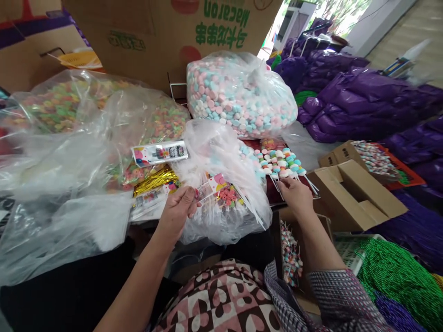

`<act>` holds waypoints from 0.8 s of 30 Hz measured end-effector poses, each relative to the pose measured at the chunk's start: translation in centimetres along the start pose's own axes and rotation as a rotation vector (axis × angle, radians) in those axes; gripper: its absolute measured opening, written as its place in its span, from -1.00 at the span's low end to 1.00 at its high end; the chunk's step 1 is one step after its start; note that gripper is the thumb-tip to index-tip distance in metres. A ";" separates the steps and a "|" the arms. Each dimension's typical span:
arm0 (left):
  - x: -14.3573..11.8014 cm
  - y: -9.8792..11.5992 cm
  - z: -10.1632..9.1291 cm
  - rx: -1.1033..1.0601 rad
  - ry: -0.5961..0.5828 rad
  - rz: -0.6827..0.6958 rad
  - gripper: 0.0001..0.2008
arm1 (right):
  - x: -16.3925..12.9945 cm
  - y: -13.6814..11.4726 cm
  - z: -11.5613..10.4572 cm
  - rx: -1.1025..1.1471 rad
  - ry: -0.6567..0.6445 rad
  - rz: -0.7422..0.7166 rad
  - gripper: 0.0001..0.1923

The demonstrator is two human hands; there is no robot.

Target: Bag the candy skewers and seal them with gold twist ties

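Observation:
My left hand (180,203) is closed, thumb against fingers, on the edge of a small clear packet (209,185) with a colourful printed top. Behind and below that packet are red ring candies (228,197) and white sticks (252,207), at a crumpled clear bag (207,143). Over on the right, my right hand (296,196) has its fingertips closed at the white stick of a candy skewer. Several candy skewers (282,162) in pink, white, blue and green lie together there, sticks toward me. Its fingertips partly hide the stick.
A large bag of pastel candies (238,97) stands behind, before a tall carton (155,41). Bags of gummy candies (86,106), printed packets (161,152) and gold ties (155,180) lie left. A box of finished skewers (290,253), an open carton (375,193) and purple bundles (374,101) are right.

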State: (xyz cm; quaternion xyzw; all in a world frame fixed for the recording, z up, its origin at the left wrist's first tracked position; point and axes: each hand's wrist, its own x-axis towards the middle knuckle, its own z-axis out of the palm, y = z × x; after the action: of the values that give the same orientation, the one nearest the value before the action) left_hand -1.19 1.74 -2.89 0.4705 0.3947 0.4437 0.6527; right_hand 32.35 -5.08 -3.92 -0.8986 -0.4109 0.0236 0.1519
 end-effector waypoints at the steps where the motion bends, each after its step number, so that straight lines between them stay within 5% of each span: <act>1: 0.0 -0.1 -0.1 0.003 0.002 -0.005 -0.49 | 0.1 -0.1 0.3 0.002 -0.013 0.016 -0.65; 16: 0.0 -0.8 -1.1 -0.119 0.038 -0.047 -0.55 | -0.7 -0.7 1.7 0.615 0.189 -0.016 -0.45; 21: -0.2 -0.7 -1.3 -0.193 0.022 -0.055 -0.52 | -3.3 -2.1 0.0 0.999 0.074 -0.063 -0.64; 24: -0.4 -0.6 -1.5 -0.241 -0.011 -0.051 -0.52 | -5.2 -2.6 -1.1 1.021 -0.017 -0.143 -0.76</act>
State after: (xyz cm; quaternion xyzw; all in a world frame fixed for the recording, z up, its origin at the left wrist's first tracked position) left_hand -2.57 1.70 -3.83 0.3810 0.3466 0.4686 0.7177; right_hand 27.18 -7.61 -2.51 -0.6792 -0.4088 0.2183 0.5691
